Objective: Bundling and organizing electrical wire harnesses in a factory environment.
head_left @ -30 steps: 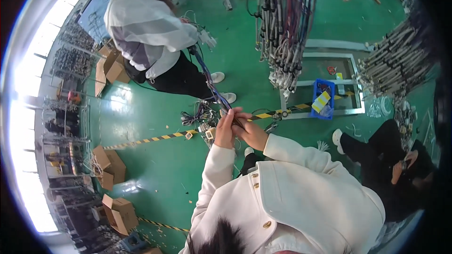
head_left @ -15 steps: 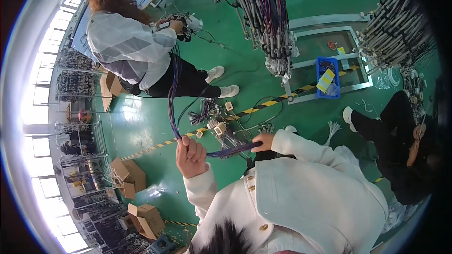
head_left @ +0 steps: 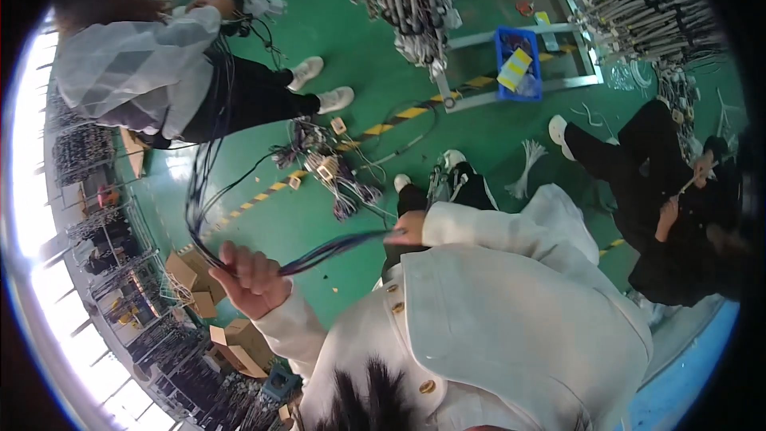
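A bundle of dark blue and purple wires [head_left: 335, 247] stretches between my two hands in front of my body. My left hand [head_left: 254, 279] has its fingers curled round the bundle at the left. From there the wires arc upward and away to a co-worker at the upper left. At the other side, my right hand [head_left: 411, 227] grips the bundle near my waist, its fingertips partly hidden and slightly blurred. The co-worker's hands hold a cluster of wires and connectors [head_left: 259, 4].
Loose cables with pale connectors [head_left: 329, 168] lie on the green floor by the striped tape. A blue bin [head_left: 519, 64] sits at a metal frame [head_left: 471, 102] beneath hanging harnesses [head_left: 407, 8]. Cardboard boxes [head_left: 243, 347] stand lower left. Another person [head_left: 678, 215] works at the right.
The view has shifted, so surroundings appear further left and up. My left hand has moved outward and down with the wires, and the span between my hands is longer.
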Motion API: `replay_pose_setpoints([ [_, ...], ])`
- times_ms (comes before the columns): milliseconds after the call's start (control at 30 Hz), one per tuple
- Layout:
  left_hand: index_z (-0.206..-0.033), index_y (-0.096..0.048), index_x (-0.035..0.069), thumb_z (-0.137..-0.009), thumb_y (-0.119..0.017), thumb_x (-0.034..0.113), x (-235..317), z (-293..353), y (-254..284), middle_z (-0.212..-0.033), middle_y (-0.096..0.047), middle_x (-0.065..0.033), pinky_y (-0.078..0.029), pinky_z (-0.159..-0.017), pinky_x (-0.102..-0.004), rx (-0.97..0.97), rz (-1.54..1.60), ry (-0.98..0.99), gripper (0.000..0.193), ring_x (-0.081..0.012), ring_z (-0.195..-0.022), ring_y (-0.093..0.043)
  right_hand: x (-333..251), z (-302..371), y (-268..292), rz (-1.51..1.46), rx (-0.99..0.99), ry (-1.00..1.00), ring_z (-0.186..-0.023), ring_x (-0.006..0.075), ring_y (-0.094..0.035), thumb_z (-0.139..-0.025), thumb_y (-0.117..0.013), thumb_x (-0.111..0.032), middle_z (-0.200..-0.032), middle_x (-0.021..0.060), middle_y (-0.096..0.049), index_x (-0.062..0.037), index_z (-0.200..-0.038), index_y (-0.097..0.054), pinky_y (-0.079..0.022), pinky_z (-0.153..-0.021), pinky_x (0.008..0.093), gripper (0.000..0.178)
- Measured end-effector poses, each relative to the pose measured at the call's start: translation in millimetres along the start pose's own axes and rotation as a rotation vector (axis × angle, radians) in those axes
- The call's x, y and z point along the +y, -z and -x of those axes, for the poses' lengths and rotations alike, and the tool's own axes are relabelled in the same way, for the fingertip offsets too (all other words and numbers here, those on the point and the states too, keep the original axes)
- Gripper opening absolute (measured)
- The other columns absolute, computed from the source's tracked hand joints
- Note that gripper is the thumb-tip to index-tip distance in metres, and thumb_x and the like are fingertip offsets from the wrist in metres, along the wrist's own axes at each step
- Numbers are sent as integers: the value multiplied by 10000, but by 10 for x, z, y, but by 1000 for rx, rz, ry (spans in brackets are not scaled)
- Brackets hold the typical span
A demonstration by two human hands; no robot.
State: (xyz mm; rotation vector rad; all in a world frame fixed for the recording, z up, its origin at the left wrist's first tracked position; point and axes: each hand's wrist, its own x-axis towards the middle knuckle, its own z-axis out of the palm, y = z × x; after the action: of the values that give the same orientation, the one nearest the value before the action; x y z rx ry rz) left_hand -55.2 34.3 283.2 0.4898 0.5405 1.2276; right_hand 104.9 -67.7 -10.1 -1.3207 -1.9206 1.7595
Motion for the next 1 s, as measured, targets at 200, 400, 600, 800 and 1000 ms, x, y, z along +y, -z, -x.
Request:
replay_pose_setpoints([
  [200,-806,-360,103,-958,-244,305,370,325,384,-395,-180,41,-157,-299,-245,258,-334,203,278,-73,-305,-142,-618,100,-753,114,-74,518,-730,318,-582,-794,-568,-381,-746,175,-584,-37,-779,-576,-431,-613,396,345],
  [400,-779,-324,107,-949,-240,326,522,787,567,-394,-195,22,-187,-283,-269,368,-606,304,289,-86,-289,-173,317,-574,-891,-602,-613,253,-791,217,-600,-644,-711,-451,-863,70,-624,-92,-960,-556,-454,-706,316,503],
  [600,-990,-494,127,-942,-292,364,214,1047,1033,-467,-270,41,-196,-304,-233,711,-682,193,315,-81,-353,-205,1872,-1305,-938,-654,-996,105,-956,169,-557,-625,-744,-477,-1029,90,-604,-48,-1085,-550,-436,-805,275,658],
  [800,-757,-383,136,-894,-310,444,978,1838,1940,-525,-435,-54,-375,-404,-327,428,-155,256,345,-176,-418,-435,2461,-2040,-1207,-1181,-1071,105,-913,196,-582,-768,-674,-238,-1035,108,-592,-46,-1111,-518,-475,-787,310,423],
  [1000,-646,-431,141,-896,-387,406,882,1385,1733,-499,-405,13,-299,-380,-261,733,-269,312,367,-94,-407,-362,4554,-3254,-1456,-536,473,-388,-491,126,-565,-761,-631,-187,-710,69,-610,-48,-826,-575,-459,-440,272,164],
])
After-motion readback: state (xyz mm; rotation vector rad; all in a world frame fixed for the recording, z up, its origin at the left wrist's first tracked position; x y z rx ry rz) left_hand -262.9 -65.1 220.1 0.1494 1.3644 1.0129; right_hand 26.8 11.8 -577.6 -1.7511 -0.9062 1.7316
